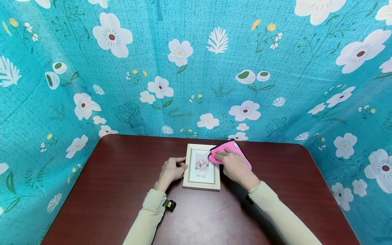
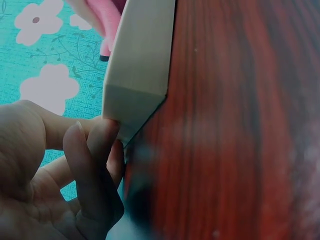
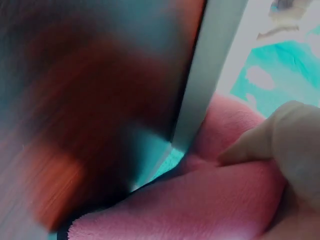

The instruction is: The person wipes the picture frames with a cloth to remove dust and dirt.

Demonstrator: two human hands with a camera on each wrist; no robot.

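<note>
A cream picture frame (image 1: 216, 182) with a flower print behind its glass lies on the dark red-brown table (image 1: 128, 170). My left hand (image 1: 172, 170) holds the frame's left side, its fingertips right at the edge; in the left wrist view the fingers (image 2: 103, 140) meet the frame's corner (image 2: 135, 100). With my right hand (image 1: 235, 166) I hold a pink cloth (image 1: 235, 149) with dark edging against the frame's upper right part. In the right wrist view the cloth (image 3: 175, 205) folds over the frame's side, and my thumb lies against it.
A turquoise curtain (image 1: 196, 75) with white flowers hangs behind the table and along both sides. On my left wrist sits a small black device (image 1: 169, 205). The table's far edge runs just behind the frame and the cloth.
</note>
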